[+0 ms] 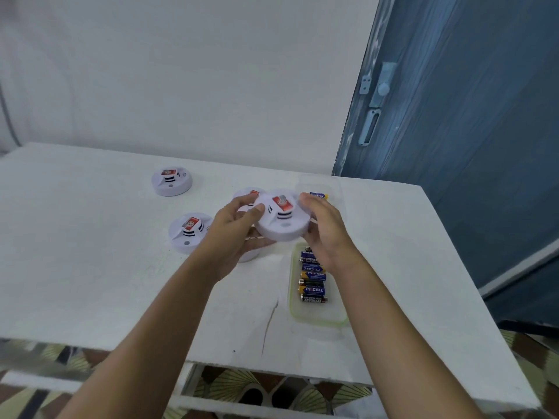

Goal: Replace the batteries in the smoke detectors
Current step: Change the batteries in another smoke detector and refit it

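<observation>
Both hands hold one white round smoke detector [282,225] with a red label above the white table [90,267]. My left hand [239,225] grips its left rim, thumb on top. My right hand [325,228] grips its right rim. Another detector [189,232] lies on the table left of my hands, a second one [171,180] farther back left. A third detector [249,195] is partly hidden behind the held one. A clear tray [314,317] near my right wrist holds several AA batteries [313,285].
A second clear container [317,184] with a battery inside stands behind my right hand. A blue door [453,131] with a latch is at the right. The table's front edge is close to me, patterned floor showing below it.
</observation>
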`<state>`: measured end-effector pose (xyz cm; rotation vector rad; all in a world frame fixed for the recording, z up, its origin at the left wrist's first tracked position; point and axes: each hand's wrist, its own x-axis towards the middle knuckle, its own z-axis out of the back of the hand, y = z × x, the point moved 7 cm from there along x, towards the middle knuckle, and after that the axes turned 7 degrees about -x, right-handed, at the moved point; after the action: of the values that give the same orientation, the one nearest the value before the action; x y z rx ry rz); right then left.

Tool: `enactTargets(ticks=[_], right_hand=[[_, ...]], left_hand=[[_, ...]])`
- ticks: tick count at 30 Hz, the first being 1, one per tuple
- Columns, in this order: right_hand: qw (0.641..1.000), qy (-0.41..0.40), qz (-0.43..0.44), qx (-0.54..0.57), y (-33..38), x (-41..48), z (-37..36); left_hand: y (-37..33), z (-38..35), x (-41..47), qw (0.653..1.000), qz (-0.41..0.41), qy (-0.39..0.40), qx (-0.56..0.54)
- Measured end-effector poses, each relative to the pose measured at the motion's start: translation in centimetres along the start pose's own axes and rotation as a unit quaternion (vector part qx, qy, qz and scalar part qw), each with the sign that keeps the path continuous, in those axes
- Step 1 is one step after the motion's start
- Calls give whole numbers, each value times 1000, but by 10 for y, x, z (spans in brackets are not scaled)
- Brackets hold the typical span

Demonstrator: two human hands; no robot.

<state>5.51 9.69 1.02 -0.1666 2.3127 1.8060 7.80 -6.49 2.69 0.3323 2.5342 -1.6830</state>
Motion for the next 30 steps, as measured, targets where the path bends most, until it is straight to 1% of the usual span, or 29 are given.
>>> enactTargets(ticks=[2,4,9,14,21,30], right_hand=[[1000,2,-2,22,-1,-2,-6],[1000,-4,10,18,-3,-2,-10],[998,-9,55,15,6,-3,-13],[997,1,81,4,13,-4,-14],[995,2,97,-15,17,-5,-17],[996,5,89,4,16,-8,-16]], left_hand=[[3,-2,1,998,0,-24,-58],[6,-4,1,997,-6,-30,-73],[1,-2,1,999,-48,-21,-5],[-3,4,4,995,-60,-58,57],[-4,4,4,993,-74,-68,64],[-3,5,4,993,-66,-64,77]])
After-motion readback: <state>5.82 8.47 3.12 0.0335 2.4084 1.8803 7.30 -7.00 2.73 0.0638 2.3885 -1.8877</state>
